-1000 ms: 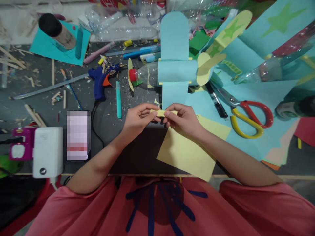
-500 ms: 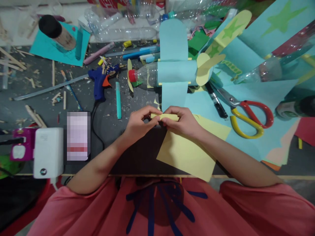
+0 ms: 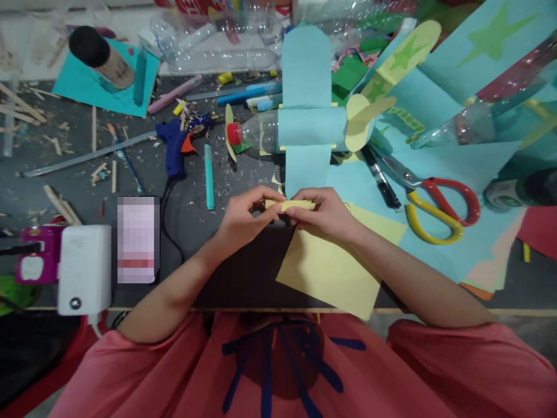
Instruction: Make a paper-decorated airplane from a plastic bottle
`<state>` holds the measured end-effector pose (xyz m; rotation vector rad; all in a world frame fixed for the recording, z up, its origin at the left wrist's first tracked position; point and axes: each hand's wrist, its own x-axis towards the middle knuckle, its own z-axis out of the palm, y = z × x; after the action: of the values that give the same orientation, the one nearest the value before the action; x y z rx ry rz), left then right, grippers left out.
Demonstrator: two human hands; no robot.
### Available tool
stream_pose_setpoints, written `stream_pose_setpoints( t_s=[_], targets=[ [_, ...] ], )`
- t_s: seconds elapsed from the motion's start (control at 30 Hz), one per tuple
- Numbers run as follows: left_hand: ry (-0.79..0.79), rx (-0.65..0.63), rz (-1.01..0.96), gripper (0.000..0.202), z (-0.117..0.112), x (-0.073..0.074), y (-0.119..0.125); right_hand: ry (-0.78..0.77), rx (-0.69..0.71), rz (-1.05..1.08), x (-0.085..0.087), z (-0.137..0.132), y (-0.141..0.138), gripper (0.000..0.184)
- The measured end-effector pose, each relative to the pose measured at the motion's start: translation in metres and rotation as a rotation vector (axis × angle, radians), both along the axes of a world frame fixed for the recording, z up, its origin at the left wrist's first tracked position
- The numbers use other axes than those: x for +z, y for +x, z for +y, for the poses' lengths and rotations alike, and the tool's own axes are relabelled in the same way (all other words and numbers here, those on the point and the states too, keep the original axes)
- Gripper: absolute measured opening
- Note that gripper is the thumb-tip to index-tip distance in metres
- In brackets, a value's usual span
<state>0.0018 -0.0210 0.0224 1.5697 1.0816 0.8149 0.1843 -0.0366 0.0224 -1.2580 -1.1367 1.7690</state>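
Between both hands is a small folded strip of yellow paper (image 3: 304, 205), held just above the table. My left hand (image 3: 244, 217) pinches its left end between thumb and fingers. With thumb and forefinger, my right hand (image 3: 324, 213) grips its middle and right part. Some of the strip is hidden by the fingers. Under my right hand and forearm lies a yellow paper sheet (image 3: 331, 273). Just beyond the hands rests a plastic bottle (image 3: 265, 129) wrapped in light blue paper, with blue paper wings (image 3: 307, 67), a red cap (image 3: 234, 133) and yellow paper pieces at both ends.
Scissors (image 3: 435, 200) with red and yellow handles and a black marker (image 3: 383, 180) lie to the right. A blue glue gun (image 3: 176, 145), a teal marker (image 3: 209, 177), a phone (image 3: 137, 241) and a white power bank (image 3: 85, 270) are on the left. Wood scraps litter the table.
Both hands stay in nearly the same place, still pinching the yellow strip, with only slight finger movement. The whole view has shifted very slightly.
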Motion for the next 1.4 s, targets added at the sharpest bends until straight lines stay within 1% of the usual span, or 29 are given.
stream_pose_setpoints(
  t_s=[0.07, 0.13, 0.23, 0.3, 0.43, 0.57, 0.73, 0.87, 1.07, 1.23, 1.4],
  targets=[
    [-0.084, 0.005, -0.058, 0.01, 0.001, 0.001, 0.001, -0.035, -0.009, 0.031, 0.0, 0.0, 0.0, 0.031],
    [-0.112, 0.013, -0.087, 0.01, 0.002, 0.002, 0.001, -0.056, -0.023, 0.061, 0.0, 0.001, 0.001, 0.034],
    [-0.111, 0.056, -0.1, 0.012, 0.004, 0.002, -0.002, -0.065, -0.06, 0.113, -0.001, 0.003, 0.002, 0.041],
    [-0.105, 0.076, -0.1, 0.017, 0.005, 0.002, -0.003, -0.066, -0.077, 0.123, -0.001, 0.005, 0.003, 0.046],
    [-0.1, 0.075, -0.108, 0.028, 0.006, 0.0, -0.005, -0.079, -0.085, 0.12, 0.0, 0.007, 0.004, 0.05],
    [-0.107, 0.078, -0.133, 0.031, 0.008, -0.003, -0.004, -0.067, -0.092, 0.119, -0.001, 0.006, 0.004, 0.049],
    [-0.121, 0.095, -0.141, 0.03, 0.009, -0.002, -0.004, -0.034, -0.104, 0.153, -0.007, 0.006, 0.004, 0.046],
    [-0.081, 0.126, -0.132, 0.029, 0.01, -0.001, -0.007, -0.023, -0.142, 0.223, -0.011, 0.006, 0.005, 0.045],
    [-0.041, 0.142, -0.134, 0.025, 0.011, 0.001, -0.008, -0.019, -0.178, 0.286, -0.009, 0.005, 0.004, 0.045],
    [0.007, 0.16, -0.135, 0.022, 0.009, 0.003, -0.008, 0.05, -0.18, 0.254, -0.009, 0.004, 0.005, 0.042],
    [0.02, 0.189, -0.129, 0.021, 0.007, 0.007, -0.008, 0.094, -0.166, 0.223, -0.008, 0.004, 0.008, 0.041]
  ],
)
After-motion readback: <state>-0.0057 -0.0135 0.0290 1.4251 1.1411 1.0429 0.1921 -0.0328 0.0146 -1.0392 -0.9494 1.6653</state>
